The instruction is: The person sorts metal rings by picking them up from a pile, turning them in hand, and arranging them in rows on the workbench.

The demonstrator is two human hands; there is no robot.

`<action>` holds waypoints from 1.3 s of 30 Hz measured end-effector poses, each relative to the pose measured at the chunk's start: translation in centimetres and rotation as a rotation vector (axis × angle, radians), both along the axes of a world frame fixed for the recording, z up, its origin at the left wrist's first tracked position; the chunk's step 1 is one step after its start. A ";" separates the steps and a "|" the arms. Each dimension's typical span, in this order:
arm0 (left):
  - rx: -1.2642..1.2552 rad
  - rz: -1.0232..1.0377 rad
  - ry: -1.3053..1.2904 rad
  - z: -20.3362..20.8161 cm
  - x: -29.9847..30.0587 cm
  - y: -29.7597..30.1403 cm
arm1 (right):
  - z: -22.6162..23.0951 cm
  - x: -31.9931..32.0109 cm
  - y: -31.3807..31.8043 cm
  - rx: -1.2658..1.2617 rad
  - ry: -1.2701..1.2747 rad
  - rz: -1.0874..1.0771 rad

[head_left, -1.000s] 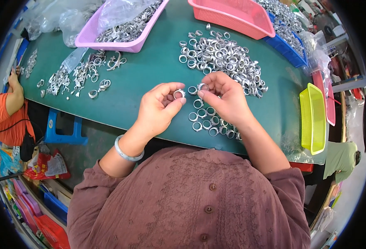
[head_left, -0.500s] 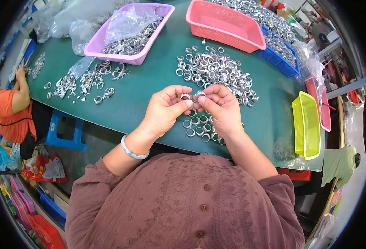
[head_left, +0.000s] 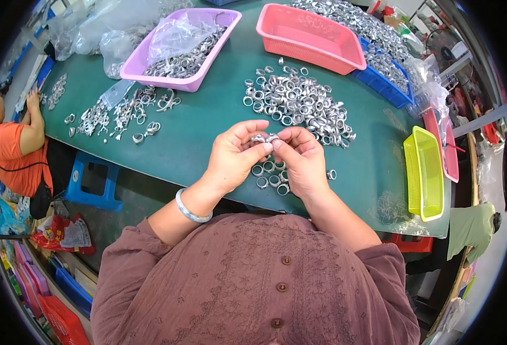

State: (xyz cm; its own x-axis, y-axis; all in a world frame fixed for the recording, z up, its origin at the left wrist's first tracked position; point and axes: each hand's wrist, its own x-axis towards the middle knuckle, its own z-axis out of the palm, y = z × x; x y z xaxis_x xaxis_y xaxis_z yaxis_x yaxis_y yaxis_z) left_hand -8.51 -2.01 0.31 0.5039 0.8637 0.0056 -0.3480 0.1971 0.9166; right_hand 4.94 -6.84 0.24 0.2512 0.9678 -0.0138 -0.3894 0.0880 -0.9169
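Note:
My left hand pinches a silver ring between thumb and fingers. Close against it, my right hand pinches another silver ring, and the two rings seem to touch. Fingertips cover much of both. Beyond my hands spreads a large pile of silver rings on the green table. A smaller group of rings lies nearer to me, partly hidden by my right hand. A pale bangle circles my left wrist.
A purple basket with metal pieces and a plastic bag stands far left. Loose silver pieces lie in front of it. Far right are a pink basket, a blue basket and a yellow-green basket. A person in orange sits at left.
My hands have come closer together, bringing the two rings against each other. My right hand has shifted slightly left, and a ring right of it shows more fully.

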 end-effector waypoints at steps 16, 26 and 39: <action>-0.198 0.005 0.026 -0.9 -3.1 0.9 | 0.7 2.2 1.7 -0.100 -0.492 0.073; -0.264 0.058 0.011 -2.1 -5.2 1.4 | 0.1 1.4 4.5 0.016 -1.502 0.220; -0.335 0.038 -0.089 -1.3 -4.5 1.3 | 1.4 0.1 3.3 0.190 -0.900 0.235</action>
State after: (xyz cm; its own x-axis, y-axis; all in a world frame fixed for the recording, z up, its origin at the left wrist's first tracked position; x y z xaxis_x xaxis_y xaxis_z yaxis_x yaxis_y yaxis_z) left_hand -12.97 -0.66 -0.97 0.4814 0.8432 -0.2392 -0.4368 0.4674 0.7686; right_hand 5.04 -3.58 1.63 -0.1105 0.9612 0.2529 0.4296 0.2756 -0.8599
